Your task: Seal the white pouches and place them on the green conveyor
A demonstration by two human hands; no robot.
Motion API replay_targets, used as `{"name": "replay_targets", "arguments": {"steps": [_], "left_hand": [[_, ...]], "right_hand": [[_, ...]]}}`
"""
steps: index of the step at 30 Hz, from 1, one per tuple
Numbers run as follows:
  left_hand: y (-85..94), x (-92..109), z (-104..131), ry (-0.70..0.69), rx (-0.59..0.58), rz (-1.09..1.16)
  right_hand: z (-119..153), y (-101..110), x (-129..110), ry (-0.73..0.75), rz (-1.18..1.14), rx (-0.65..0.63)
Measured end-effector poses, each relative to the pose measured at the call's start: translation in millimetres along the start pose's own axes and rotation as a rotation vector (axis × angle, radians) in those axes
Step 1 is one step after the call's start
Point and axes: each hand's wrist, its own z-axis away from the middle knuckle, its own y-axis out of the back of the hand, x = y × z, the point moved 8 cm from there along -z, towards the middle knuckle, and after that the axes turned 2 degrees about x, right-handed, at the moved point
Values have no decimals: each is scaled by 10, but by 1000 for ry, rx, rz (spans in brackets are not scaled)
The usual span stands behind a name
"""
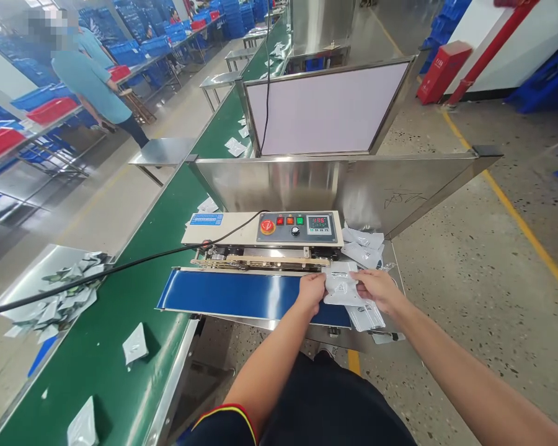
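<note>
Between my two hands a white pouch (pixel 342 285) is stretched out flat at the right end of a band sealing machine (pixel 227 230). My left hand (pixel 312 293) pinches the pouch's left edge, above the machine's blue belt (pixel 232 292). On the opposite edge, the fingers of my right hand (pixel 379 288) are closed. More white pouches (pixel 363 243) lie behind my right hand, beside the control panel (pixel 296 227). Under the held pouch, a printed white packet (pixel 366 317) partly shows.
A green conveyor (pixel 162 248) runs along the left, carrying scattered pouches (pixel 135 345). Beyond it, packets are heaped on a metal side table (pixel 32 279). A black cable (pixel 121 267) crosses in front of the sealer. Steel panels (pixel 279 183) stand behind it. A person (pixel 95 87) stands at far left.
</note>
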Motion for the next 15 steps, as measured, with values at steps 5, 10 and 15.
{"name": "replay_targets", "arguments": {"steps": [5,10,15], "left_hand": [[492,215,-32,-155,67,-139],[1003,511,505,-653,324,-403],[337,164,1011,-1109,-129,-709]], "right_hand": [[-24,-111,-170,57,151,-97],[321,657,-208,662,667,-14],[558,788,175,874,881,-37]]}}
